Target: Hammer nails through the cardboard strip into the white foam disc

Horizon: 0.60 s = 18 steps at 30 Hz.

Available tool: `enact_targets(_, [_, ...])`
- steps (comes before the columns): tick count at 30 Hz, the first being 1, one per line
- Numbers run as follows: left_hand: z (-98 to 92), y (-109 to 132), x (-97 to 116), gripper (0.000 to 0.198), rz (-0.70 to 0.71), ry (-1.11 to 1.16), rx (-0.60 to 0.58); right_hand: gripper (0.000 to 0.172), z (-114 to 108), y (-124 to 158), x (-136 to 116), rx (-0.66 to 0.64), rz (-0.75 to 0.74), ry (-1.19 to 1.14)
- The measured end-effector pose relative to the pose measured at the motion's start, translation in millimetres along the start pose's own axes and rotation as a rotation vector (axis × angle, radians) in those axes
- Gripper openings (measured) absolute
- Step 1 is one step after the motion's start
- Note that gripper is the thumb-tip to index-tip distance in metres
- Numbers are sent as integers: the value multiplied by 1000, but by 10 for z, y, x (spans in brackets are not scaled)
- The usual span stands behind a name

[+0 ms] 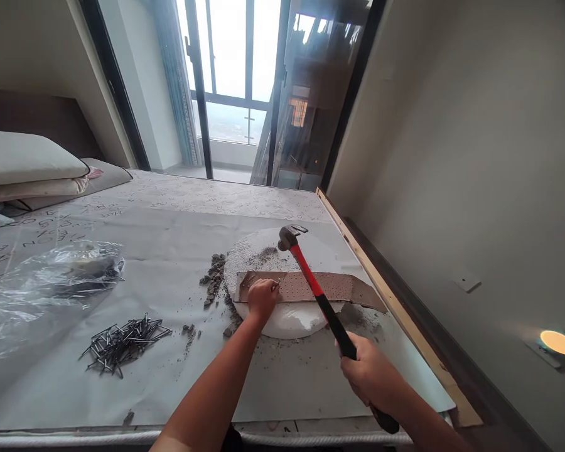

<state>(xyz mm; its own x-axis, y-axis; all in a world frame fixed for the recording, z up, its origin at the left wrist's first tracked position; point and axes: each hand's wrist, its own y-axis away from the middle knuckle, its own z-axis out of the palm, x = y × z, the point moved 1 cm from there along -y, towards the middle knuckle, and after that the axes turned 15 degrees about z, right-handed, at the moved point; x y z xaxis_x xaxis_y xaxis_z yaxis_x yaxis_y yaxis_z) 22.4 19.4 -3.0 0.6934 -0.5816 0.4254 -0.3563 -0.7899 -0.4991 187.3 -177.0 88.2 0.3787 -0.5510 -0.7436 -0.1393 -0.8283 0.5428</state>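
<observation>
My right hand (370,373) grips the black end of a hammer (316,290) with a red and black handle; its steel head is raised above a white round foam disc (263,248). A brown perforated leather strip (339,287) lies across the disc. My left hand (262,296) rests on the strip's left part, fingers pinched together as if around a nail, which is too small to make out. Grey crumbs and rubble (214,279) lie by the disc's left rim.
A pile of dark nails (125,339) lies on the grey sheet (145,232) covering the bed, with a clear plastic bag (51,276) behind it. Pillows (28,163) sit at far left. A wooden bed edge (405,314) and wall run along the right.
</observation>
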Motion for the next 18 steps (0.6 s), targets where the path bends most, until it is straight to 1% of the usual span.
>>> enact_targets(3, [-10, 8, 4, 19, -15, -6, -20, 15, 47, -37, 59, -57, 114, -9])
enact_targets(5, [-14, 11, 4, 19, -21, -13, -23, 15, 53, -41, 85, -72, 139, -38])
enact_targets(7, [-14, 10, 2, 19, -17, -21, -13, 13, 24, -13, 76, -37, 104, -65])
enact_targets(10, [-11, 3, -1, 19, -10, -24, -5, 12, -14, 34, 55, 28, 31, -21])
enact_targets(13, [-13, 0, -2, 19, -4, -29, -5, 13, 22, 15, 94, 16, 43, 71])
enact_targets(15, [-14, 4, -5, 19, -1, -33, -7, 14, 50, -7, 118, -5, 65, 88])
enact_targets(16, [-13, 7, -7, 19, -3, -34, -9, 14, 54, -10, 116, -4, 59, 83])
enact_targets(18, [-11, 10, -11, 20, -9, -34, -15, 13, 45, 4, 89, 24, 0, 61])
